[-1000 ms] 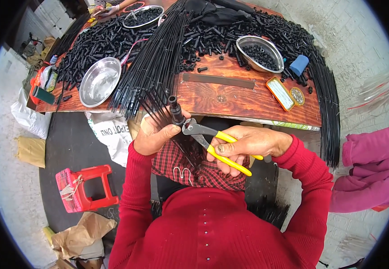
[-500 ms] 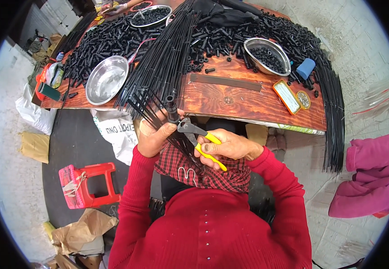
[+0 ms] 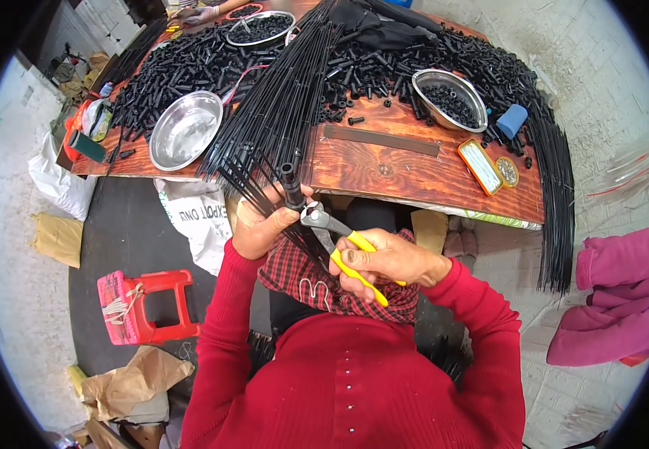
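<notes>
My left hand (image 3: 259, 230) grips a black tubular plastic fitting (image 3: 289, 181), its hollow end pointing up. Thin black rods (image 3: 246, 183) run past the fingers beside it, and more hang below over my lap. In my right hand (image 3: 392, 258) is a pair of pliers (image 3: 369, 288) with yellow handles, the fingers wrapped round them. The pliers' metal head touches or nearly touches the lower part of the fitting, close to my left thumb. What lies between the jaws is too small to make out.
Across the wooden table (image 3: 369, 168) spread heaps of black tubular parts (image 3: 182, 75) and a long rod bundle (image 3: 279, 97). A steel bowl (image 3: 184, 131), a bowl of small black parts (image 3: 450, 101) and an orange-rimmed box (image 3: 480, 166) stand there. A red stool (image 3: 152, 307) is lower left.
The pliers have shifted slightly right and down with my right hand, and their handles look more spread. My left hand still holds the fitting in nearly the same place.
</notes>
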Available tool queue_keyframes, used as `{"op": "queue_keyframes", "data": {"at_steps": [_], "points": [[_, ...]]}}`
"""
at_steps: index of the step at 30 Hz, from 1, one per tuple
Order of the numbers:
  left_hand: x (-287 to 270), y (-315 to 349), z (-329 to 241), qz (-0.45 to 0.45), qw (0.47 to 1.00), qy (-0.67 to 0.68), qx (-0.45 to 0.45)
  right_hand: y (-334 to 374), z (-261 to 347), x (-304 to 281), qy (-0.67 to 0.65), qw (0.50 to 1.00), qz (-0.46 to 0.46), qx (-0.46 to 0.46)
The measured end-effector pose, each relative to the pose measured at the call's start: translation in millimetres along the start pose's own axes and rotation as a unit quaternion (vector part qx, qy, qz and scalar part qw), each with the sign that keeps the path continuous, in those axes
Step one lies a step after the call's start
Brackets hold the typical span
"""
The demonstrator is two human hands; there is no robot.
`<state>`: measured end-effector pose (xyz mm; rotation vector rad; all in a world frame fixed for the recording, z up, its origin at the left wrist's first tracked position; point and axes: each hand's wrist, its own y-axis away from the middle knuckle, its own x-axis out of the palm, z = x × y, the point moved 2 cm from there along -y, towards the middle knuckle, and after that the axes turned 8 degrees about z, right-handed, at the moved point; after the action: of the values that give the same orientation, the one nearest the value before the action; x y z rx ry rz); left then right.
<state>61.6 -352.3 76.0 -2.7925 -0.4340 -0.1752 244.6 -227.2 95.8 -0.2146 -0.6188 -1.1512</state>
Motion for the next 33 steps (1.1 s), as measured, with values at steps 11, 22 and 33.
{"op": "queue_keyframes", "data": {"at_steps": [11,22,33], "points": [[3,0,11,0.123,0.986,0.113,-0.008,-2,-43,12,-0.282,0.940,0.171,-0.089],[2,-3,10,0.074,0.993,0.095,-0.010,15,7,-5,0.051,0.998,-0.016,0.046],[4,-4,10,0.057,0.997,0.053,-0.013,22,31,-5,0.063,0.995,-0.001,0.071]]}}
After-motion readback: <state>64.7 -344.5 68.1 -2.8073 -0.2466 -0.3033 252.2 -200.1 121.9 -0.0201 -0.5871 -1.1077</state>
